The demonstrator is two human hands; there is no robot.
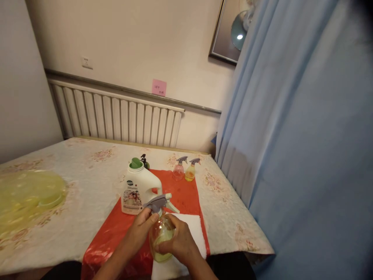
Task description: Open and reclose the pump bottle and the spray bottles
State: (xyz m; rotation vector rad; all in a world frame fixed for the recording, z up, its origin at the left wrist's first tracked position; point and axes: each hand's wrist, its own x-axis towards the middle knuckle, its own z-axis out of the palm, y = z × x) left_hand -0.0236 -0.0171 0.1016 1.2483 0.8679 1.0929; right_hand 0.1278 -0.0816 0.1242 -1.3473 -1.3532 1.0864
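A clear yellowish spray bottle [161,252] with a grey trigger head [157,203] is held upright between my two hands, above a white towel [196,229]. My left hand [145,219] is closed around the neck, just under the trigger head. Lower down, my right hand [179,239] wraps the body from the right side. Pale liquid shows inside. Right behind stands a large white detergent jug [140,188] with its mouth uncapped and something green [135,162] in the opening. The jug and towel rest on a red plastic sheet [186,194].
Two spray bottles, one pink [178,173] and one yellow [190,174], stand at the back right. A dark pump bottle [144,161] is partly hidden behind the jug. A transparent yellow basin [32,198] sits left on the flowered tablecloth [87,182]. A blue curtain [291,147] hangs along the right.
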